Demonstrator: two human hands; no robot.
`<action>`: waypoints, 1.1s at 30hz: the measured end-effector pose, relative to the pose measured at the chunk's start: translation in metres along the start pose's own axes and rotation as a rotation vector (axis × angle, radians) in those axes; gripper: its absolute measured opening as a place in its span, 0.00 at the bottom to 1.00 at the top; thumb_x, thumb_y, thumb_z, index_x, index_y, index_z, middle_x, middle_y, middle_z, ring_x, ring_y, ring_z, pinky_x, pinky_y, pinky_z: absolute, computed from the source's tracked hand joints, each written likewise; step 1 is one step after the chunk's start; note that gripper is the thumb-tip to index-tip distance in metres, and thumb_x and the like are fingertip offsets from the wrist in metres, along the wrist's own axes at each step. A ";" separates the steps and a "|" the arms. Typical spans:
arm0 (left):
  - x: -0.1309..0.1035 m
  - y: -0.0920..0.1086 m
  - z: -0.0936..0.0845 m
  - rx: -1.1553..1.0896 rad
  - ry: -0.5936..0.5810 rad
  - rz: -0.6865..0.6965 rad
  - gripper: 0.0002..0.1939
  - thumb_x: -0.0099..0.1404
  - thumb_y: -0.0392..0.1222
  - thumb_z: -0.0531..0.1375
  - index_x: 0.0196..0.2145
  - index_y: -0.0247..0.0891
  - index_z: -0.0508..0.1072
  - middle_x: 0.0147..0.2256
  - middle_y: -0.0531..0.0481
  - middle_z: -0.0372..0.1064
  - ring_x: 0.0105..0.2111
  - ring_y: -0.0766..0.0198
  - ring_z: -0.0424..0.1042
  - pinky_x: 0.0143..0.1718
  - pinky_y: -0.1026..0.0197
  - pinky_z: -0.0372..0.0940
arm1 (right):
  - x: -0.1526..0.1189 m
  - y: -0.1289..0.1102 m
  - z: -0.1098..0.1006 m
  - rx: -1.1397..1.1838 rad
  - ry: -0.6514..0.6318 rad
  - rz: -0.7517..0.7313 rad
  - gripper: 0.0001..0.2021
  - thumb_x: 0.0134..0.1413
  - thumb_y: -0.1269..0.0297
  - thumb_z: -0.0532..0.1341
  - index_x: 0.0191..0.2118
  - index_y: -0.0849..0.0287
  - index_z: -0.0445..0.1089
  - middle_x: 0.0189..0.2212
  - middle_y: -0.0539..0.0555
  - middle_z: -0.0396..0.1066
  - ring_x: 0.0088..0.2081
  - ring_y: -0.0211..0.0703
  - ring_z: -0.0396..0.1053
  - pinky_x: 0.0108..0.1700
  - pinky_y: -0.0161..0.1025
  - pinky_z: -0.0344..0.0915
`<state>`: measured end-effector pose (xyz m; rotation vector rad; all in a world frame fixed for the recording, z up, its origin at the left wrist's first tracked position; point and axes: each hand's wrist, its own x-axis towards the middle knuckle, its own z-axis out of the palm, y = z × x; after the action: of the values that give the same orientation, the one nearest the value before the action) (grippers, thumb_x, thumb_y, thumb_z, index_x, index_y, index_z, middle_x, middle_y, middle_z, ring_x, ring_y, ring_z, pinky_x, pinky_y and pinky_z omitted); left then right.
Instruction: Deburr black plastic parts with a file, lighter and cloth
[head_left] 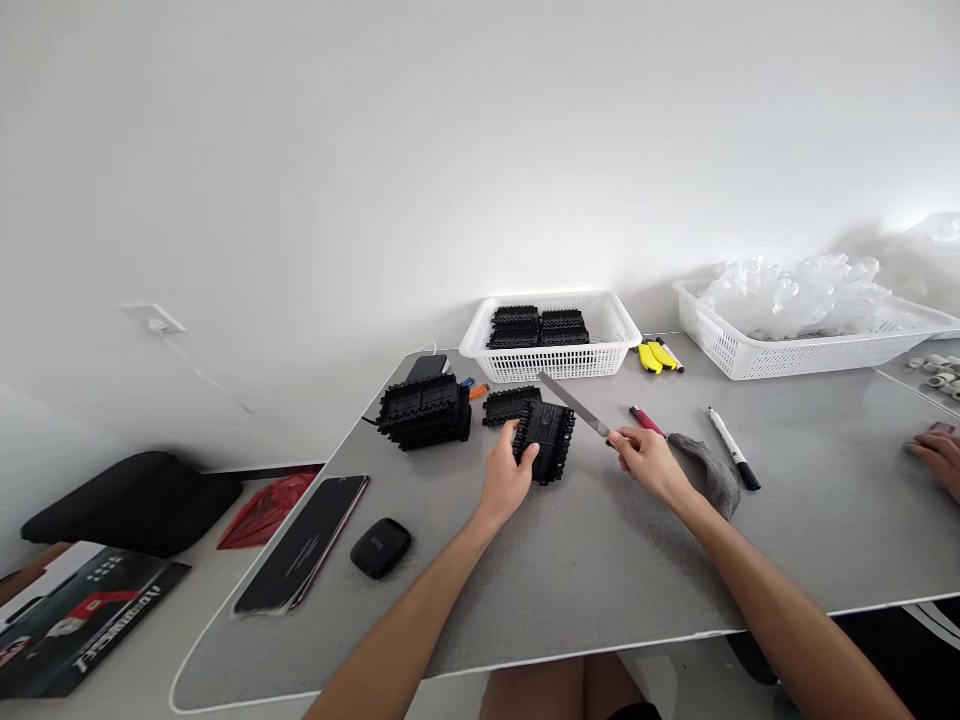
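My left hand [508, 472] grips a black plastic part [549, 440] with toothed edges, tilted up off the grey table. A flat metal file [574, 403] is in my right hand [645, 458], its blade pointing up and left past the part's upper right corner; I cannot tell whether they touch. Just behind lies a similar black part [511, 404], flat on the table. More of these parts form a stack [424, 410] to the left. Beside my right hand are a grey cloth [709, 472] and a red-handled tool [646, 420].
A white basket [551, 370] at the back holds more black parts. Right of it are yellow-handled cutters [656, 357] and a second basket [810, 358] with plastic bags. A marker [733, 447], a phone [304, 545] and a black case [381, 547] lie around. Another person's hand [937, 455] rests at right.
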<state>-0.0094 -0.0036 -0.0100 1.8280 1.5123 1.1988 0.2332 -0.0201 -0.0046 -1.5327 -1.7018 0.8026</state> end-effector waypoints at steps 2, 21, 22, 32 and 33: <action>0.001 -0.002 0.000 -0.004 0.013 0.005 0.19 0.63 0.45 0.55 0.51 0.38 0.64 0.46 0.41 0.72 0.48 0.49 0.72 0.47 0.49 0.65 | 0.001 0.002 -0.001 0.010 0.019 0.019 0.23 0.59 0.44 0.49 0.25 0.57 0.62 0.17 0.48 0.62 0.19 0.37 0.58 0.24 0.35 0.53; 0.001 -0.004 0.000 -0.035 -0.011 -0.028 0.21 0.63 0.46 0.56 0.52 0.37 0.63 0.49 0.38 0.71 0.50 0.47 0.70 0.49 0.48 0.64 | -0.002 -0.003 0.003 0.111 -0.078 -0.019 0.23 0.60 0.43 0.48 0.27 0.58 0.61 0.19 0.48 0.63 0.18 0.35 0.57 0.22 0.33 0.51; 0.001 -0.004 0.000 -0.042 -0.014 -0.033 0.21 0.63 0.46 0.56 0.52 0.37 0.63 0.49 0.38 0.71 0.50 0.47 0.70 0.49 0.48 0.64 | -0.002 -0.003 0.004 0.104 -0.079 -0.015 0.23 0.60 0.43 0.49 0.26 0.58 0.61 0.18 0.48 0.62 0.18 0.34 0.57 0.21 0.33 0.51; 0.004 -0.008 0.001 -0.206 0.001 -0.071 0.19 0.61 0.44 0.60 0.49 0.38 0.66 0.47 0.40 0.71 0.50 0.48 0.70 0.51 0.47 0.62 | -0.002 -0.005 0.005 0.140 -0.083 -0.027 0.22 0.60 0.44 0.49 0.27 0.58 0.62 0.18 0.48 0.62 0.17 0.34 0.57 0.20 0.32 0.51; 0.004 -0.008 0.002 -0.245 0.002 -0.095 0.19 0.60 0.44 0.61 0.48 0.38 0.66 0.47 0.40 0.71 0.50 0.48 0.70 0.52 0.47 0.62 | -0.002 -0.005 0.006 0.135 -0.077 -0.012 0.22 0.60 0.44 0.50 0.27 0.58 0.62 0.18 0.48 0.62 0.17 0.33 0.57 0.20 0.32 0.51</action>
<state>-0.0114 0.0026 -0.0161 1.5786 1.3696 1.2784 0.2258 -0.0225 -0.0043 -1.4153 -1.6742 0.9614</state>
